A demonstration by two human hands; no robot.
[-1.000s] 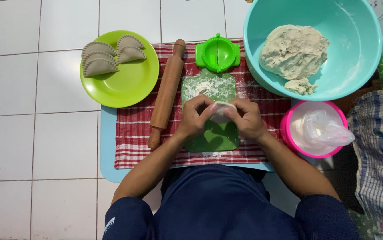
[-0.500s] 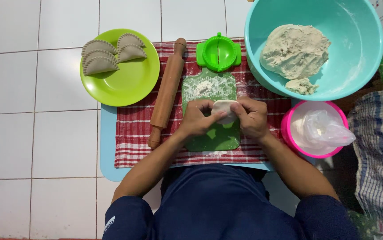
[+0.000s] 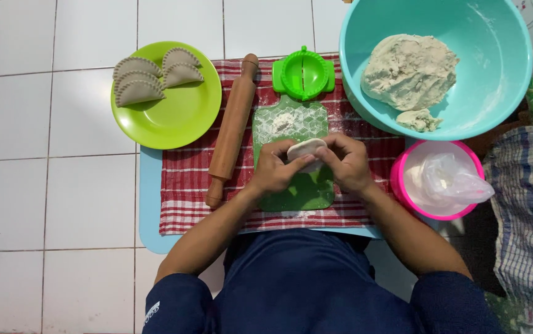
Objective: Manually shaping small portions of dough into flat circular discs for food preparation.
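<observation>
Both hands pinching a small flat piece of dough above a green cutting board.

Nearest, dark blue sleeves and bare forearms reaching forward. Left hand (image 3: 274,172) and right hand (image 3: 348,162) curled partway shut, fingertips gripping the pale dough piece (image 3: 305,149) from either side, held over the green cutting board (image 3: 297,192) dusted with flour at its far end. Under the board, a red checked cloth (image 3: 186,179) on a light blue mat (image 3: 149,210). Just left of the board, a wooden rolling pin (image 3: 232,130) lying lengthwise. To the right, a pink bowl (image 3: 402,185) holding a clear plastic bag (image 3: 449,182). Farther off, a green round dumpling press (image 3: 303,73), a green plate (image 3: 173,117) with crimped half-moon dumplings (image 3: 155,77), and a turquoise basin (image 3: 501,74) with a dough lump (image 3: 408,71).
</observation>
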